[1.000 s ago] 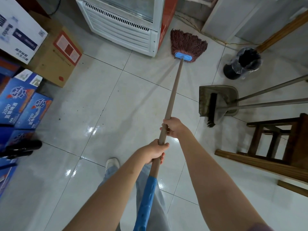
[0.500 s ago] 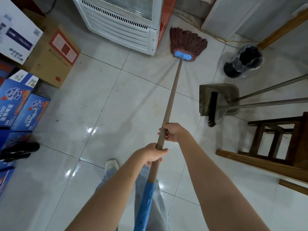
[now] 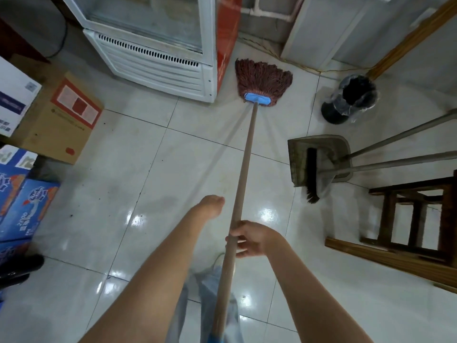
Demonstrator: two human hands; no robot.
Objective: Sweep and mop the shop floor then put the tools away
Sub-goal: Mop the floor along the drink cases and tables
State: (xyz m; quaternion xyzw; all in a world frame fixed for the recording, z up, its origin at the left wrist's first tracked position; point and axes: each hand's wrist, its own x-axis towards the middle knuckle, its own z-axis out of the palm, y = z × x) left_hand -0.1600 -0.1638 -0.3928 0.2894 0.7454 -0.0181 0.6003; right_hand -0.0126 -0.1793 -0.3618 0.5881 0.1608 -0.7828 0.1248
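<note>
Through the head camera, my right hand (image 3: 249,240) gripped the mop handle (image 3: 243,164) while my left hand (image 3: 211,206), off the handle with fingers curled on nothing, hung beside it, and the mop head (image 3: 263,79) lay on the tiled floor (image 3: 148,157) by the fridge (image 3: 158,55), near the dustpan (image 3: 319,157).

Mop (image 3: 243,169): reddish-brown string head with blue clamp, flat on wet tile at 12 o'clock; wooden handle slants down to 6. Broom (image 3: 312,177) in dustpan (image 3: 296,157) at 3 o'clock.
</note>
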